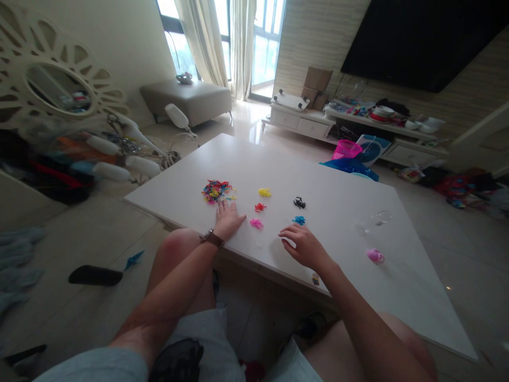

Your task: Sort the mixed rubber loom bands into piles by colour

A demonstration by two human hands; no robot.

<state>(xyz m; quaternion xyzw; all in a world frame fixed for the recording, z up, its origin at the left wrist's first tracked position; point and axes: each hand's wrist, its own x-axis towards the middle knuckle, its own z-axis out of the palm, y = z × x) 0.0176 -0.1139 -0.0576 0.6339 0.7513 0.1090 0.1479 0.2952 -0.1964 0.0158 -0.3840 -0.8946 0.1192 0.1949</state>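
My left hand (228, 218) lies with fingers spread on the white table (350, 212), its fingertips at the near edge of a mixed pile of small colourful strips (217, 191) that look like rubber bands. My right hand (304, 245) is over the table with bent fingers, thumb and forefinger apart; I see nothing held. Just beyond it sits a blue pile (299, 219), and farther off a black pile (299, 202). Between the hands are a pink pile (256, 224), a red pile (260, 207) and a yellow pile (264, 192), each separate.
To the right on the table are a clear container (382, 216) lying on its side and a pink object (375, 256). A small yellow figure (315, 278) is at the near edge, beside my right forearm. Lamp shades (143, 166) stand by the left edge, a pink basket (347, 149) beyond.
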